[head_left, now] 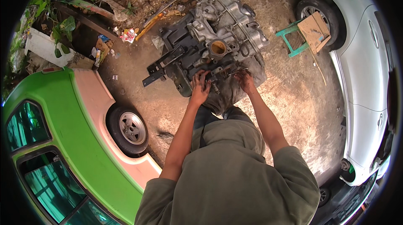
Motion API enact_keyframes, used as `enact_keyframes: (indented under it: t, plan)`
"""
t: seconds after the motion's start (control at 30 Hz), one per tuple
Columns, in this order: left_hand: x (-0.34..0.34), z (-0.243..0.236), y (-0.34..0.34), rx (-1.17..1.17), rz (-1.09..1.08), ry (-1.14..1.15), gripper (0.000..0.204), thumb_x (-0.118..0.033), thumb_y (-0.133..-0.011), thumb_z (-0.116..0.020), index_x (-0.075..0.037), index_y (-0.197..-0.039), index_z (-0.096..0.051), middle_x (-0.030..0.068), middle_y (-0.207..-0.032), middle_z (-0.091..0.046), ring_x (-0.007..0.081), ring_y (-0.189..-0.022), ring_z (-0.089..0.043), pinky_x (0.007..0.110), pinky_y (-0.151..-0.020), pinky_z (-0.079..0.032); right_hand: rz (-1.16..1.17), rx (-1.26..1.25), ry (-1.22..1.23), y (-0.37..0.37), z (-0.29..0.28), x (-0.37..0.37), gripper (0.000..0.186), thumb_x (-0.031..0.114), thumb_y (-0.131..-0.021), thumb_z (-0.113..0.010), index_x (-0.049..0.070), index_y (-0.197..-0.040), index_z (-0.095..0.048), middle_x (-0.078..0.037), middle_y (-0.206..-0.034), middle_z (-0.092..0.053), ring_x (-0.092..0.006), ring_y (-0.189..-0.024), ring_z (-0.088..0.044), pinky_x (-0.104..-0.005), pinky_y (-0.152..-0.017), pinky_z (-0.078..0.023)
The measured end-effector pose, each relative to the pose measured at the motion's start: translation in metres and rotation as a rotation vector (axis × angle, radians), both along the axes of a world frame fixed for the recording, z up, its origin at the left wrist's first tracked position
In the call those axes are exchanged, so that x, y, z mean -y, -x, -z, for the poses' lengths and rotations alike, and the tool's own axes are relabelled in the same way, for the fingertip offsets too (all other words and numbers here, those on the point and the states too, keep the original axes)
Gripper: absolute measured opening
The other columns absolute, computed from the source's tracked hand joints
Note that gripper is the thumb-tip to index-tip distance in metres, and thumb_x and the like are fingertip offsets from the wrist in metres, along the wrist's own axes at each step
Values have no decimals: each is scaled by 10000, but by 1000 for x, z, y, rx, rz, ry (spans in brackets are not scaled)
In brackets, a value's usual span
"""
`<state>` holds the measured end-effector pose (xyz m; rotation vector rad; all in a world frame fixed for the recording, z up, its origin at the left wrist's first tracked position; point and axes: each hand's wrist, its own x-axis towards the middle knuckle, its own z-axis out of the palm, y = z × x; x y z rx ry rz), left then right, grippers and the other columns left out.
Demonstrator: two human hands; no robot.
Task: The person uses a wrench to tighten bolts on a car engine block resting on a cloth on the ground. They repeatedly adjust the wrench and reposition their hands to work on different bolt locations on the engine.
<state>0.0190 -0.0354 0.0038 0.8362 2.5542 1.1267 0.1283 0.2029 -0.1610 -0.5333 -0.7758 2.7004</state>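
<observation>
A large engine (226,11) with silver metal castings, a dark lower body and a round port with a brownish inside (218,48) sits in front of me. My left hand (200,85) is on a dark part at its near side, fingers curled over it. My right hand (244,79) is closed at the near right of the engine, around what looks like a thin metal tool, too small to name surely. Dark crumpled material (224,99) hangs beneath the engine between my forearms.
A green and pink vehicle (58,116) stands at my left, a silver car (365,82) at my right. A green plastic stool (289,46) with a board (315,32) is by its wheel. Planks (88,27), rubble and litter (128,35) lie at the back.
</observation>
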Motion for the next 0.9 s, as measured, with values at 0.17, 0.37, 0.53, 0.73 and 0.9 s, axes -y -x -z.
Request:
enact_keyframes:
  t: [0.17,0.37,0.53,0.73,0.9]
  plan:
    - [-1,0,0,-22,-11,9,407,-176,-902,-549,-134,-1306,-524,136,-1317,-431,345,-1234,-388,473,-1009,-303,35,64,16,7,3,-3,356,213,-893,-627,-17,-1136,-502,-173,-1046,-607,-364,-988,-631,-498,-895,-524]
    - [-3,-1,-1,11,-20,9,410,-192,-892,-535,-116,-1295,-529,151,-1316,-419,358,-1241,-362,475,-1033,-272,32,163,28,14,-16,4,219,90,-909,-580,8,-1092,-492,-169,-1018,-612,-352,-979,-637,-499,-908,-527]
    - [-3,2,0,-22,-18,21,416,-175,-891,-543,-148,-1305,-521,137,-1314,-430,353,-1233,-385,477,-1007,-290,173,77,-286,13,-57,37,253,99,-892,-636,-8,-1074,-496,-149,-961,-610,-322,-959,-638,-475,-881,-537]
    - [-2,2,0,-18,-10,24,414,-181,-891,-541,-134,-1302,-518,147,-1314,-423,357,-1231,-379,476,-1015,-285,-108,306,-1237,1,-108,56,242,-18,-813,-643,36,-1037,-572,-158,-1026,-597,-347,-937,-629,-414,-812,-520]
    - [-1,1,0,36,-7,14,409,-193,-896,-537,-110,-1297,-521,161,-1320,-405,364,-1238,-362,482,-1038,-269,-205,248,-1685,-12,-119,60,311,-84,-751,-622,78,-1016,-614,-179,-992,-602,-373,-922,-610,-408,-790,-497]
